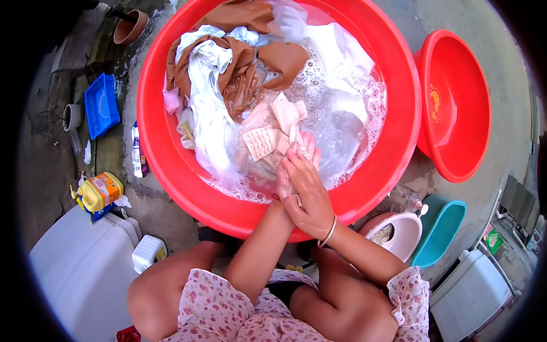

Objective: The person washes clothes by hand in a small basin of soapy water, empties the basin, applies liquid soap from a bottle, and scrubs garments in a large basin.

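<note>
A large red basin [403, 122] holds sudsy water and wet laundry. My left hand [283, 183] reaches in near the front rim, mostly hidden beneath my right hand [307, 191], which wears a bracelet at the wrist. The two hands are pressed together, closed around part of a pale pink cloth [286, 114]; the rest of it spreads ahead of the fingers. Close by, a pale textured patch [260, 143] shows on the wet fabric. Brown cloth [236, 77] and white cloth [208, 108] lie bunched to the left, and more white fabric [336, 51] floats at the upper right.
A second red basin [461, 114] leans at the right. Below it stand a pink basin [401, 233] and a teal tub [441, 233]. On the left are a blue tray [102, 105], a yellow jug [101, 192], a white container [149, 252] and a purple-white packet [137, 151].
</note>
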Motion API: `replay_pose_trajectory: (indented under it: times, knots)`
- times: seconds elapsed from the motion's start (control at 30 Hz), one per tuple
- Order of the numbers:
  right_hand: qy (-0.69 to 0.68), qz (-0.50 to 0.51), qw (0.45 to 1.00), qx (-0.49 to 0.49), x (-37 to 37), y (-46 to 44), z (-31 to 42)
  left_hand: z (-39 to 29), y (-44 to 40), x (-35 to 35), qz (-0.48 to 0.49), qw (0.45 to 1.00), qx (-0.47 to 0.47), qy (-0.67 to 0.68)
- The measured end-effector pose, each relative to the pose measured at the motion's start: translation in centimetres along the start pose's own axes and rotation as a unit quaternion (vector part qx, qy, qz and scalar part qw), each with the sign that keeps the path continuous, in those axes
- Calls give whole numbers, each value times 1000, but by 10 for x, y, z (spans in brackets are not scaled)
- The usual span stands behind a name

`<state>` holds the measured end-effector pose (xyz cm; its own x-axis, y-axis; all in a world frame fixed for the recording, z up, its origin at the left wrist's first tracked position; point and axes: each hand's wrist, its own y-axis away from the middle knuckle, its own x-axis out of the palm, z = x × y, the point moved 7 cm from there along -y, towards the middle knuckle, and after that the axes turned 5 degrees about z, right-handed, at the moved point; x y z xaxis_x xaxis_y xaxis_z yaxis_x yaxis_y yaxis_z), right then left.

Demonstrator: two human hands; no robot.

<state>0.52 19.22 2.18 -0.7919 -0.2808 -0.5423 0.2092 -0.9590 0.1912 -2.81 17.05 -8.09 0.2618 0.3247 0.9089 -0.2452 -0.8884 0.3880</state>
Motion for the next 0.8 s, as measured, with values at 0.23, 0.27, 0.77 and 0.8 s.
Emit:
replay_pose_trajectory:
  times: [0.23,0.27,0.77,0.8]
  knots:
    - [-7,-21,999,36,-2,-3,-53,15,13,29,-88,989,-111,-29]
    - [-22,2,999,50,1,2,-34,9,4,10,-74,995,-64,-6]
    - [-74,-30,993,93,-2,-14,-79,23,19,38,-137,979,-139,57]
    - [-66,-22,993,95,2,-3,-79,26,23,30,-139,978,-145,55]
